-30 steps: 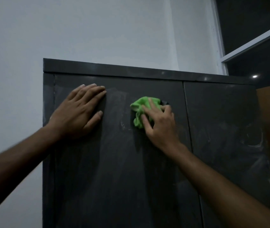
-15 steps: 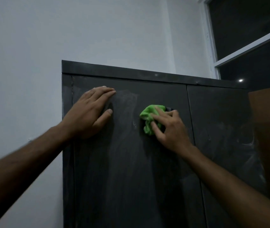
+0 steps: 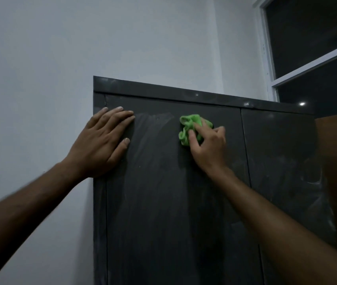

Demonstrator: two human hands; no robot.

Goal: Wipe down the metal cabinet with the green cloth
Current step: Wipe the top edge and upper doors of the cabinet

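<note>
My right hand (image 3: 208, 149) holds the bunched cloth (image 3: 190, 128) against the cabinet (image 3: 163, 202) near the left door's top, fingers curled round it. My left hand (image 3: 102, 145) lies flat, bracing. Streaks show; I judge the right door and lower panels remain.

Tall dark-grey metal cabinet (image 3: 163, 202), two doors closed, smeared; crumpled bright green cloth (image 3: 190, 127) against upper left door.
</note>
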